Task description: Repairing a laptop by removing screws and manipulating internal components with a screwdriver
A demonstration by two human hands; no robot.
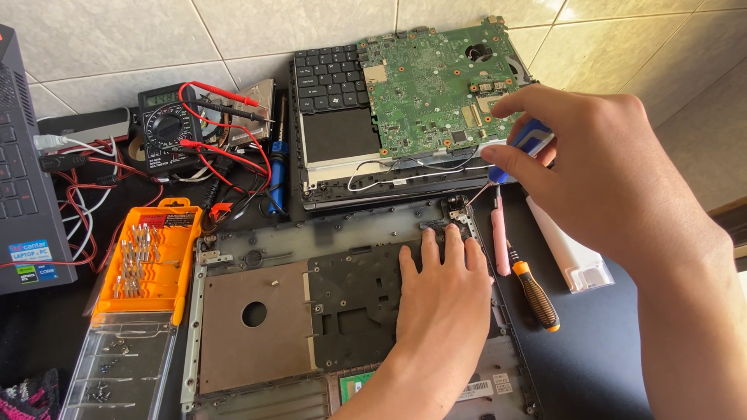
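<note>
R hand (591,167) screwdriver (520,148) on hinge (457,208), prob.

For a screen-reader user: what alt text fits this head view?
A right hand holds a small blue-handled screwdriver at the metal hinge of an opened laptop base, while the left hand presses flat beside it. A green circuit board, multimeter and orange bit set lie nearby.

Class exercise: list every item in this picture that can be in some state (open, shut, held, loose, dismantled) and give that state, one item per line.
Right hand: gripping a blue-handled screwdriver, tip at the metal hinge.
Left hand: flat on the laptop casing.
Laptop casing: opened, internals bare.
Motherboard: removed, lying on the keyboard.
Bit case: lid open.
Multimeter: probes attached.
Orange-handled screwdriver: lying unused.
</note>
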